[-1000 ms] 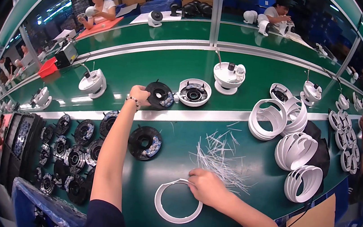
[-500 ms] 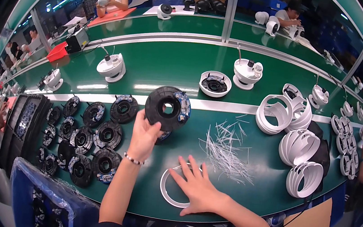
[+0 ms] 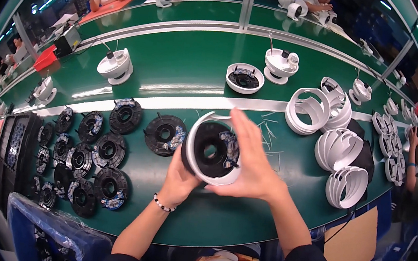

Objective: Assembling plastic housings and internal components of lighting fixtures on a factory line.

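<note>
Both hands hold parts up over the middle of the bench. My left hand (image 3: pixel 177 183), closed, grips a round black plastic disc (image 3: pixel 206 135) from its lower left; the disc has a centre hole and a blue circuit board on its right. Around the disc sits a white plastic ring (image 3: pixel 191 152), which my right hand (image 3: pixel 256 170) clasps from the right, thumb low and fingers high. I cannot tell whether the ring is fully seated. Another black disc with a board (image 3: pixel 164 134) lies just left of the held pair. White thin strips (image 3: pixel 271 133) lie partly hidden behind my right hand.
Several black discs (image 3: pixel 111 150) spread across the left, beside stacked black trays (image 3: pixel 12 153). Stacked white rings (image 3: pixel 340 149) stand at right. White device bases (image 3: pixel 115 66) line the bench's far part. A blue plastic-lined bin (image 3: pixel 46 222) is at lower left. Co-workers sit beyond.
My right hand has lifted the white ring off the bench and brought it around the black disc. My left hand has moved lower and slightly right with the disc. The view has shifted.
</note>
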